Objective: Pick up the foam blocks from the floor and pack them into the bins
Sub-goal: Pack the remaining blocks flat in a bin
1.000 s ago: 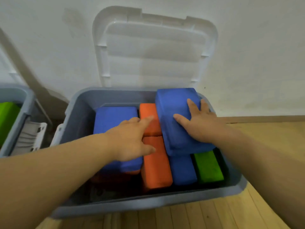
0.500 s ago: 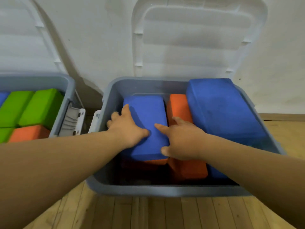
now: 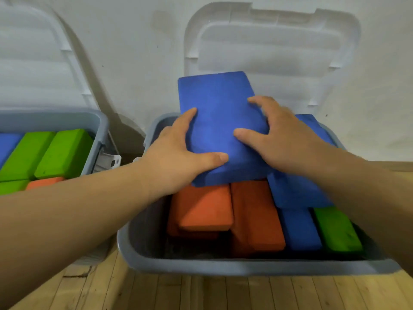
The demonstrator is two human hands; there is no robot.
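A blue foam block (image 3: 218, 113) is lifted and tilted above the grey bin (image 3: 234, 268) in front of me. My left hand (image 3: 178, 157) grips its left side with the thumb across the near edge. My right hand (image 3: 279, 139) grips its right side, thumb on top. Below it in the bin lie two orange blocks (image 3: 205, 209) (image 3: 257, 218), a big blue block (image 3: 299, 189) tilted at the right, a smaller blue block (image 3: 299, 229) and a green block (image 3: 337, 231).
A second grey bin (image 3: 98, 121) at the left holds green blocks (image 3: 64, 151), an orange block (image 3: 43, 182) and a blue one (image 3: 9, 144). Both bins have white lids (image 3: 272, 52) leaning open against the white wall. Wooden floor (image 3: 201, 294) runs along the front.
Both hands closed round the left blue block and raised it out of the bin, tilting it up. The orange blocks beneath it are now uncovered.
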